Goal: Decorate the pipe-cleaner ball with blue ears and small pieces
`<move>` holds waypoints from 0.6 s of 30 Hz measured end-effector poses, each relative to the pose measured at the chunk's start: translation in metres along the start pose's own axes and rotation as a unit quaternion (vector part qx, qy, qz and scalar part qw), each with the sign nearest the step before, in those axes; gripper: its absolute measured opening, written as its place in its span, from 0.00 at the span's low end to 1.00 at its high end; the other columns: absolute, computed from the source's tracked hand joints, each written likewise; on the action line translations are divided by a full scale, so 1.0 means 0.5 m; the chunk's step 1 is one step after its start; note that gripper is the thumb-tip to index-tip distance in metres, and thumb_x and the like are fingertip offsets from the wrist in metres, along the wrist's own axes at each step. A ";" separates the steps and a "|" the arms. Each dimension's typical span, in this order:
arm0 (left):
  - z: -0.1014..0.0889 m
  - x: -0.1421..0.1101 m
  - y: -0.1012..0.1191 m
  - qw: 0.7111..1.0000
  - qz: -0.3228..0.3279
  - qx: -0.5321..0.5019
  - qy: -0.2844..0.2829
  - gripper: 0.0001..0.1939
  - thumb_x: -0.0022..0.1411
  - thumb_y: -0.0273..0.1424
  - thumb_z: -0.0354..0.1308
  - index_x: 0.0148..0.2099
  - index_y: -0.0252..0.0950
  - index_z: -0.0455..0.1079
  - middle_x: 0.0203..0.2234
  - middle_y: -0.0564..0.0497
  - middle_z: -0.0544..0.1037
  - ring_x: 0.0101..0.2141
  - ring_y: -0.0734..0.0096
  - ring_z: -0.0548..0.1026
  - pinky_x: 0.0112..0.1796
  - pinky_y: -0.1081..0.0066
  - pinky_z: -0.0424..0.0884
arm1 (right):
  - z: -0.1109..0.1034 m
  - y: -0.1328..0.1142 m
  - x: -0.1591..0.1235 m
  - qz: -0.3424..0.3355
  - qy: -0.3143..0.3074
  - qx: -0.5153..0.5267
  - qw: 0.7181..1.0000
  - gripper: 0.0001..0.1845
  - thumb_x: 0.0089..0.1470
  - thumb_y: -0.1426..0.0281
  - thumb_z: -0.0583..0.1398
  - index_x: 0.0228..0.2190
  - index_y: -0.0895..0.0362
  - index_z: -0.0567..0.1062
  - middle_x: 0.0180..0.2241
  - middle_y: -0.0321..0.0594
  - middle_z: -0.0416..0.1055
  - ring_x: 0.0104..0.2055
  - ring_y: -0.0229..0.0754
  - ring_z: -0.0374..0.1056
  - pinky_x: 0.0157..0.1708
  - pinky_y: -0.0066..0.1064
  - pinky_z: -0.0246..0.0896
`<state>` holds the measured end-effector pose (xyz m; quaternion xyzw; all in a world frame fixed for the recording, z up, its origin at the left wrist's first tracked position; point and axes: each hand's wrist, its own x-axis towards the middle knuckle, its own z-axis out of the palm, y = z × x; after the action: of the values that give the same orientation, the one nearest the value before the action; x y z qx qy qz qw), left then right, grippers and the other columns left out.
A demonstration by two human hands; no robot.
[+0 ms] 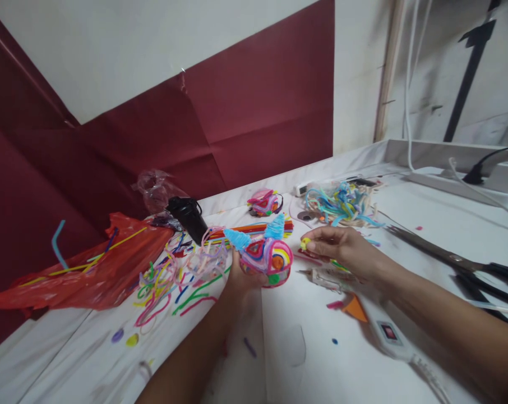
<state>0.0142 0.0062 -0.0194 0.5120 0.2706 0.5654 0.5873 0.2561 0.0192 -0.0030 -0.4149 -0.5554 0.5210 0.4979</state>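
We hold the pipe-cleaner ball in our left hand, fingers wrapped round its underside, lifted just off the worktop near the middle. It carries two blue cones on top and coiled discs on its face. Our right hand pinches a small yellow piece between thumb and fingertips, just beside the ball's right side, not touching it yet.

To do this step well, we judge: keep the left grip firm but off the face where the piece goes, turn the bare patch toward the right hand, and press the yellow piece flat so it seats between the coils without knocking the cones. Keep the pinch light; the piece is small and could slip.

Near us: a glue gun lying toward the near right edge, scissors at the right edge, loose pipe cleaners left of the ball, a red plastic bag at the left edge, another finished ball toward the far edge.
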 end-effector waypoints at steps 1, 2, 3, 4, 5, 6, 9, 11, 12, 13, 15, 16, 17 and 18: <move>0.001 0.000 0.000 1.000 -0.002 0.001 0.002 0.55 0.35 0.32 0.77 0.64 0.43 0.55 0.51 0.43 0.75 0.48 0.49 0.76 0.49 0.54 0.71 | 0.001 -0.001 -0.001 0.002 0.001 0.000 1.000 0.31 0.31 0.45 0.73 0.29 0.57 0.79 0.25 0.37 0.72 0.27 0.38 0.62 0.27 0.30 0.57; 0.002 -0.001 0.001 1.000 -0.003 0.002 0.004 0.55 0.34 0.32 0.77 0.64 0.43 0.55 0.51 0.43 0.76 0.49 0.50 0.76 0.49 0.54 0.71 | 0.002 -0.002 -0.001 0.004 0.001 0.000 1.000 0.31 0.30 0.44 0.73 0.29 0.57 0.79 0.25 0.37 0.72 0.27 0.39 0.63 0.27 0.30 0.57; 0.003 -0.001 0.002 1.000 -0.005 0.002 0.006 0.56 0.34 0.32 0.78 0.64 0.43 0.54 0.51 0.43 0.76 0.49 0.50 0.76 0.49 0.54 0.71 | 0.003 -0.002 -0.001 0.006 0.001 0.001 1.000 0.32 0.30 0.44 0.72 0.29 0.57 0.79 0.25 0.37 0.71 0.27 0.39 0.63 0.27 0.31 0.57; 0.004 -0.002 0.004 1.000 -0.006 0.002 0.008 0.56 0.33 0.32 0.78 0.64 0.43 0.54 0.51 0.44 0.76 0.49 0.50 0.76 0.49 0.54 0.71 | 0.004 -0.002 -0.002 0.009 0.002 0.003 1.000 0.32 0.30 0.44 0.72 0.28 0.57 0.79 0.24 0.37 0.71 0.26 0.39 0.62 0.26 0.31 0.56; 0.005 -0.002 0.005 1.000 -0.009 0.002 0.006 0.56 0.33 0.33 0.78 0.63 0.43 0.55 0.51 0.44 0.76 0.49 0.49 0.76 0.50 0.54 0.71 | 0.005 -0.003 -0.002 0.011 0.002 0.006 1.000 0.32 0.29 0.44 0.72 0.28 0.57 0.79 0.24 0.37 0.71 0.26 0.39 0.62 0.26 0.31 0.56; 0.007 -0.003 0.006 1.000 -0.014 0.002 0.003 0.56 0.32 0.33 0.78 0.63 0.43 0.55 0.51 0.44 0.76 0.50 0.49 0.75 0.50 0.54 0.71 | 0.006 -0.004 -0.003 0.012 0.002 0.009 1.000 0.32 0.29 0.44 0.73 0.28 0.57 0.79 0.24 0.37 0.71 0.26 0.38 0.62 0.26 0.30 0.56; 0.010 -0.005 0.008 1.000 -0.027 0.003 -0.007 0.55 0.31 0.34 0.78 0.62 0.43 0.57 0.53 0.43 0.75 0.53 0.46 0.73 0.52 0.53 0.70 | 0.008 -0.007 -0.005 0.020 -0.001 0.020 1.000 0.31 0.28 0.45 0.73 0.27 0.57 0.78 0.23 0.36 0.70 0.24 0.36 0.60 0.23 0.28 0.53; 0.012 -0.006 0.007 0.999 -0.032 -0.001 -0.011 0.55 0.31 0.34 0.78 0.61 0.43 0.57 0.54 0.43 0.74 0.55 0.46 0.72 0.54 0.53 0.68 | 0.010 -0.010 -0.007 0.033 -0.005 0.033 0.999 0.31 0.27 0.46 0.74 0.26 0.57 0.78 0.21 0.35 0.69 0.22 0.34 0.57 0.21 0.27 0.51; 0.012 -0.007 0.007 0.999 -0.034 -0.004 -0.012 0.55 0.31 0.34 0.78 0.62 0.43 0.57 0.54 0.44 0.74 0.55 0.46 0.71 0.54 0.53 0.68 | 0.011 -0.012 -0.008 0.041 -0.009 0.044 0.998 0.30 0.27 0.47 0.74 0.25 0.57 0.78 0.21 0.34 0.69 0.21 0.33 0.56 0.20 0.26 0.50; 0.012 -0.007 0.007 0.999 -0.037 -0.007 -0.014 0.56 0.31 0.34 0.78 0.62 0.43 0.56 0.54 0.43 0.74 0.55 0.46 0.71 0.54 0.52 0.68 | 0.012 -0.012 -0.009 0.049 -0.014 0.056 0.997 0.30 0.27 0.48 0.75 0.25 0.57 0.77 0.20 0.34 0.68 0.21 0.32 0.55 0.20 0.26 0.49; 0.013 -0.008 0.006 0.999 -0.042 -0.009 -0.018 0.57 0.31 0.33 0.79 0.62 0.43 0.56 0.54 0.42 0.74 0.54 0.45 0.72 0.54 0.51 0.68 | 0.013 -0.012 -0.011 0.059 -0.025 0.074 0.995 0.29 0.28 0.48 0.75 0.25 0.57 0.77 0.21 0.34 0.68 0.21 0.32 0.55 0.19 0.25 0.48; 0.013 -0.009 0.007 0.999 -0.045 -0.009 -0.019 0.57 0.30 0.33 0.79 0.63 0.42 0.56 0.54 0.42 0.74 0.54 0.45 0.72 0.53 0.51 0.69 | 0.014 -0.012 -0.011 0.060 -0.028 0.078 0.995 0.29 0.28 0.48 0.75 0.25 0.57 0.76 0.21 0.34 0.68 0.21 0.33 0.56 0.19 0.25 0.48; 0.014 -0.009 0.007 0.999 -0.046 -0.009 -0.020 0.57 0.30 0.32 0.79 0.63 0.42 0.56 0.53 0.41 0.75 0.54 0.44 0.73 0.53 0.50 0.69 | 0.014 -0.011 -0.012 0.059 -0.029 0.078 0.995 0.29 0.28 0.48 0.75 0.25 0.57 0.76 0.21 0.34 0.68 0.22 0.34 0.57 0.19 0.25 0.48; 0.015 -0.010 0.007 0.999 -0.047 -0.008 -0.021 0.57 0.30 0.32 0.79 0.63 0.42 0.56 0.53 0.41 0.75 0.53 0.44 0.73 0.53 0.50 0.68 | 0.015 -0.011 -0.012 0.058 -0.028 0.077 0.995 0.30 0.28 0.48 0.75 0.24 0.57 0.76 0.21 0.34 0.67 0.22 0.34 0.58 0.19 0.25 0.48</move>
<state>0.0184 -0.0015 -0.0150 0.5055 0.2772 0.5286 0.6230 0.2500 0.0113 0.0022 -0.3925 -0.5018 0.6018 0.4816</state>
